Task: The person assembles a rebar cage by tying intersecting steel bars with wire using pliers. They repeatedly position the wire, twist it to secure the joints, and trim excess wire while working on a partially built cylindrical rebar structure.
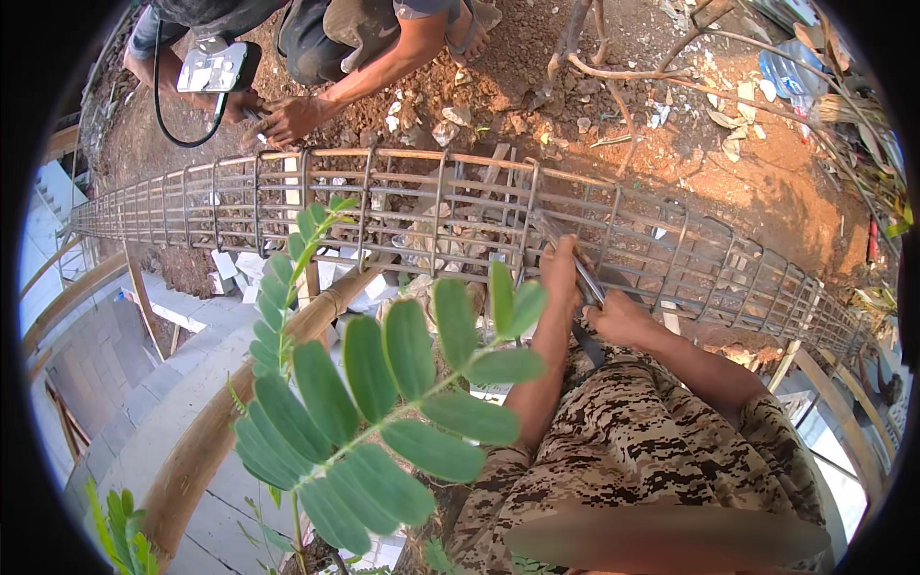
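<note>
Across the middle, running far left to right: long rebar cage (402, 206), rusty brown bars tied into a box lattice, stirrups standing close together, bending with the lens toward both ends. Resting over bamboo poles (220, 412), pale concrete floor (125, 383) showing well below on the left.

Centre right, up against the near side of the cage: left hand (559, 273), curled closed around a bar. Just beside it, right hand (618, 318), fist tight on a slim metal tool (583, 278) with a dark handle, tip angled up to the lattice near a stirrup. Both forearms coming up from camouflage sleeves (632, 441).

Near left and centre: leafy green sprig (402, 402), broad oval leaflets, covering part of the cage's lower edge.

Far side, upper left: another person's hand (287, 120) resting on the top bars, a small device with a black cable (216, 69) beside it. Beyond, reddish soil (747, 163) with rubble and dry sticks.
</note>
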Motion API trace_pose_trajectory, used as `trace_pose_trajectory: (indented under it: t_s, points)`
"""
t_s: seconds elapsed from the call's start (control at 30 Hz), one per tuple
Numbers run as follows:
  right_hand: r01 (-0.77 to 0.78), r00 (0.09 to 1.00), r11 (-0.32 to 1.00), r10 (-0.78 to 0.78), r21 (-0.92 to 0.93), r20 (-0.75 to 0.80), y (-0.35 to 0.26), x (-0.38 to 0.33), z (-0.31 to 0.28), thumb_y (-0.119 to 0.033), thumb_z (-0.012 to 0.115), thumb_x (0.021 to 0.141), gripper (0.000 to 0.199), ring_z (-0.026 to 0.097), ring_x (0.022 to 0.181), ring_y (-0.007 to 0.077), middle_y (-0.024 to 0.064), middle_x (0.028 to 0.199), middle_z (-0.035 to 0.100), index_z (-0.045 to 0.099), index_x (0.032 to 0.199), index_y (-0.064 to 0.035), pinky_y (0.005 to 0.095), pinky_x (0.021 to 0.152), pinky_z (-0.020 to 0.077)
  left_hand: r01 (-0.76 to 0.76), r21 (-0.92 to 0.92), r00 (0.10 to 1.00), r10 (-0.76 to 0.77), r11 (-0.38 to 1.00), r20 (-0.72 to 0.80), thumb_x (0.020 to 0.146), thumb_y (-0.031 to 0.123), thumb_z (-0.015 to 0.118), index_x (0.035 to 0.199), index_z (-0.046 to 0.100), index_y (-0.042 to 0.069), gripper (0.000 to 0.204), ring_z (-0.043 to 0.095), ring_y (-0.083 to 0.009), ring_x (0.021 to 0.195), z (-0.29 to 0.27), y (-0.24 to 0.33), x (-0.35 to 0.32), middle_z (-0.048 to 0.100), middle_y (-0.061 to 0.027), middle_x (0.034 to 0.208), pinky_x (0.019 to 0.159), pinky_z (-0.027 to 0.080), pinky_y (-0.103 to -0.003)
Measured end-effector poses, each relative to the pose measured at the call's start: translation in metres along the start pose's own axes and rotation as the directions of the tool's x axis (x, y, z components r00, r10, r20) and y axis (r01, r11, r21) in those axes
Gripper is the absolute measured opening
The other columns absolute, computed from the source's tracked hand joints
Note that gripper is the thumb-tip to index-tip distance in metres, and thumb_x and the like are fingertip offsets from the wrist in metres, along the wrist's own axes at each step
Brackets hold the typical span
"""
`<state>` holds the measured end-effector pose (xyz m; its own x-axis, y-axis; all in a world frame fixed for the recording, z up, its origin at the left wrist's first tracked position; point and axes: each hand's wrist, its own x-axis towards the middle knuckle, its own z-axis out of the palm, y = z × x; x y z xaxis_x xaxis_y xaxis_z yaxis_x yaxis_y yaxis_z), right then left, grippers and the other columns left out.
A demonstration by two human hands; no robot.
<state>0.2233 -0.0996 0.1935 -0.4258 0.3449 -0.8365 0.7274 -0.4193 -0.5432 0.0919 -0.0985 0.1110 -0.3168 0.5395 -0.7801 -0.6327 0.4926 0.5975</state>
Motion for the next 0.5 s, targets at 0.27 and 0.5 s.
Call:
trace_pose_trajectory:
  t_s: [0.27, 0.5]
  points:
    - [0.075, 0.993, 0.984, -0.088, 0.164, 0.073, 0.031, 0.046, 0.0, -0.029, 0.058, 0.096, 0.036, 0.065, 0.065, 0.0269, 0.0158, 0.069, 0.063, 0.06, 0.085, 0.0055, 0.0412, 0.059, 0.0478, -0.159, -0.04, 0.969, 0.163, 0.986, 0.187, 0.09, 0.039, 0.07, 0.09, 0.054, 0.007, 0.036, 0.065, -0.0166, 0.066, -0.013, -0.001, 0.029, 0.061, -0.0057, 0.078, 0.064, 0.057, -0.035]
    - [-0.356, 0.813, 0.467, -0.273, 0.809, 0.515, 0.012, 0.03, -0.034, -0.034, 0.06, 0.097, 0.031, 0.063, 0.067, 0.0159, 0.0077, 0.075, 0.063, 0.06, 0.1, -0.0026, 0.032, 0.059, 0.0513, 0.287, -0.628, 0.898, 0.025, 0.723, 0.439, 0.096, 0.039, 0.059, 0.084, 0.051, 0.005, 0.038, 0.051, -0.016, 0.065, 0.002, 0.014, 0.014, 0.049, -0.0015, 0.068, 0.067, 0.045, -0.032]
